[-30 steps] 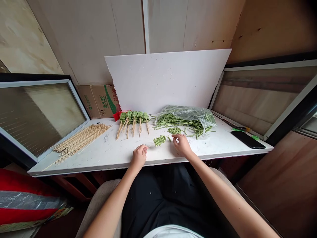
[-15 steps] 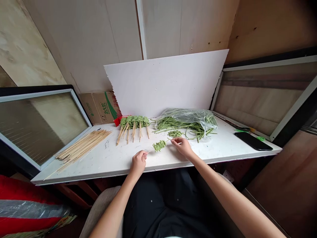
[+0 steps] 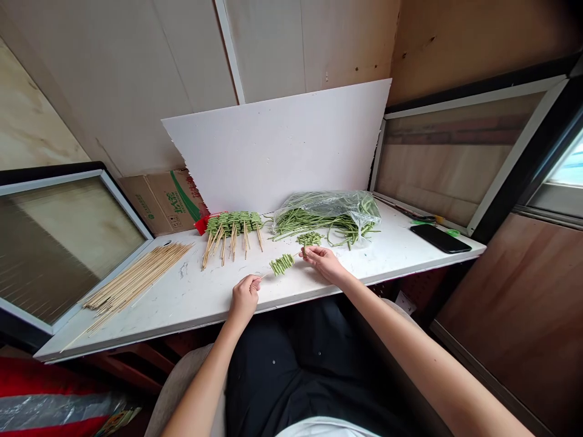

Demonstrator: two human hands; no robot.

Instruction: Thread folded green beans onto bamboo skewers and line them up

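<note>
My left hand [image 3: 246, 294] is closed on the lower end of a thin wooden skewer. Several short green bean pieces [image 3: 281, 264] are threaded side by side on that skewer, above the table. At its other end my right hand [image 3: 321, 262] is pinched near the skewer tip, on something small that I cannot make out. Just beyond the right hand lies a small heap of cut bean pieces [image 3: 310, 238]. Finished-looking bean skewers [image 3: 234, 226] lie stacked behind and to the left, their sticks pointing towards me.
Bare skewers [image 3: 136, 279] lie on the white table [image 3: 191, 315] at left. A clear plastic bag [image 3: 325, 209] of long beans stands at the back. A black phone [image 3: 440, 238] rests at right. Behind are a white board [image 3: 277, 145] and a cardboard box [image 3: 159, 203].
The camera view has turned, so the table appears shifted left. My right fingers have closed in at the skewer's tip. My left hand keeps its hold.
</note>
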